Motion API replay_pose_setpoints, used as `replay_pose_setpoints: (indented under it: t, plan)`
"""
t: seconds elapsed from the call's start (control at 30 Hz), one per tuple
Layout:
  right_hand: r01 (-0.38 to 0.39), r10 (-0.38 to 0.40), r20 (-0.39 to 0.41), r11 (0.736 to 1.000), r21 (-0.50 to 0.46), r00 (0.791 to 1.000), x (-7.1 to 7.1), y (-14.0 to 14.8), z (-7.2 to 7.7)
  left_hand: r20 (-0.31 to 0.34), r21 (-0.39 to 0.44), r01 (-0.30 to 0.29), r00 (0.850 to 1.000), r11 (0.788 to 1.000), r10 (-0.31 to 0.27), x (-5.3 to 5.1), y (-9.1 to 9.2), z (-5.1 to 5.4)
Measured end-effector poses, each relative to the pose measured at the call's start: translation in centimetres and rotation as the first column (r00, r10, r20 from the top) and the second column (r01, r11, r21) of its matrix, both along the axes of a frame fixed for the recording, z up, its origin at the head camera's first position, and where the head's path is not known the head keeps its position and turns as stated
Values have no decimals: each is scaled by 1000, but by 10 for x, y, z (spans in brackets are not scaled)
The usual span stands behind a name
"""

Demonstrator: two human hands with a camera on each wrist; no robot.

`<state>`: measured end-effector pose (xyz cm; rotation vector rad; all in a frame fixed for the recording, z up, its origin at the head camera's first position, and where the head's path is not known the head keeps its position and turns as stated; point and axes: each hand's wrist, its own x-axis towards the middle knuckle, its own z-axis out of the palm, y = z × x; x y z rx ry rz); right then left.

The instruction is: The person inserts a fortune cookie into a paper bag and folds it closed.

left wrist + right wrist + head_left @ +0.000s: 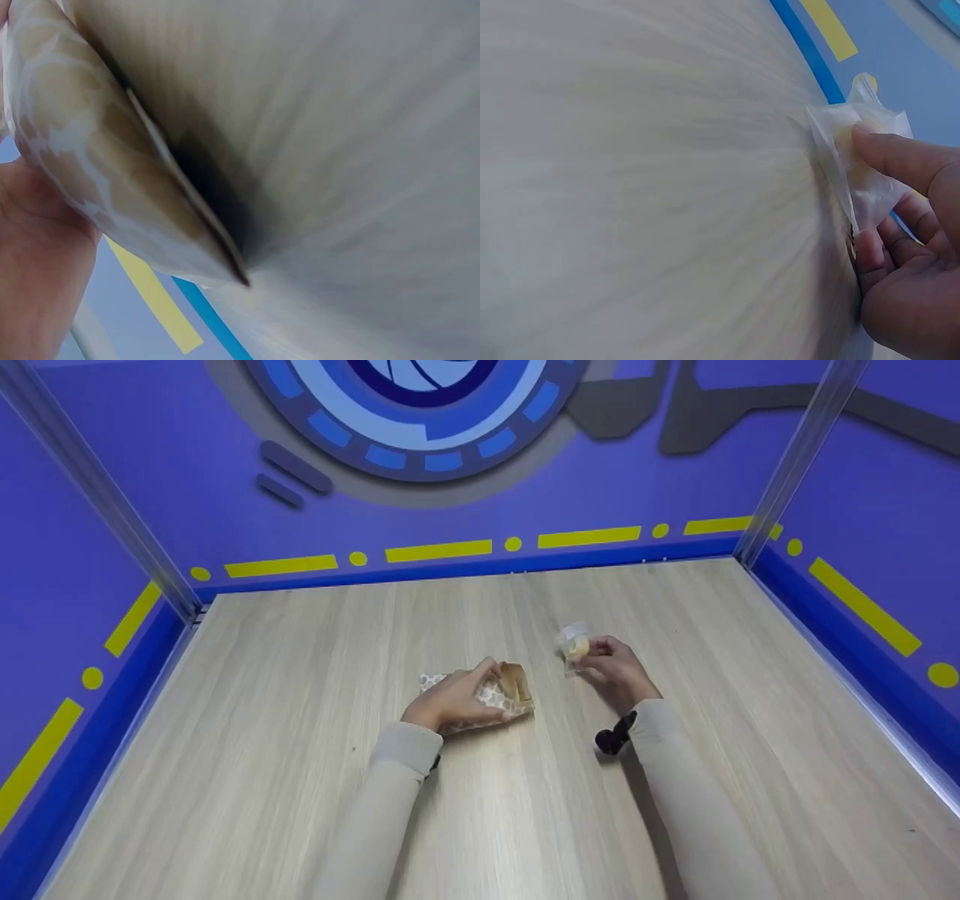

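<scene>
My left hand (457, 695) grips a patterned paper bag (491, 701) lying on its side on the table, its brown-lined mouth facing right. In the left wrist view the bag (82, 127) shows tan patches split by white lines, and its folded edge lies close to the table. To the right, my right hand (619, 667) pinches a small clear plastic packet (574, 641) holding something pale yellow. Seen from the right wrist, the thumb presses on the packet (855, 169) from one side. What exactly is inside the packet cannot be made out.
The light wood table (300, 780) is bounded by a blue back wall (450, 525) and blue side walls with yellow markings. Metal posts (795, 457) stand at the back corners. A black wrist device (615, 737) sits by the right cuff.
</scene>
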<state>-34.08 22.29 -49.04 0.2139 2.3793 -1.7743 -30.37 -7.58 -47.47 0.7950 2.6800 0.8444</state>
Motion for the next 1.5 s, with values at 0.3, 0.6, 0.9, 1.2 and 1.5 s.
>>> replay_pose_setpoints:
  t: [0.3,0.6,0.9,1.2,1.5]
  plan:
    - [-64,65,-8,997,36,998,1,1,-1,-5,3,7,1000,1000,-7,-2,1,-2]
    - [-111,112,-21,993,26,993,3,-5,3,-13,3,-1,1000,1000,1,-1,0,-2]
    - [-190,191,-27,981,26,981,5,-6,11,-8,-2,2,1000,1000,-2,-2,0,0]
    - [-142,147,25,981,-135,989,8,-8,20,-6,-12,-9,1000,1000,9,-1,0,-1]
    - [-56,68,33,958,-283,997,9,-14,31,-19,-29,-18,1000,999,17,-2,1,0]
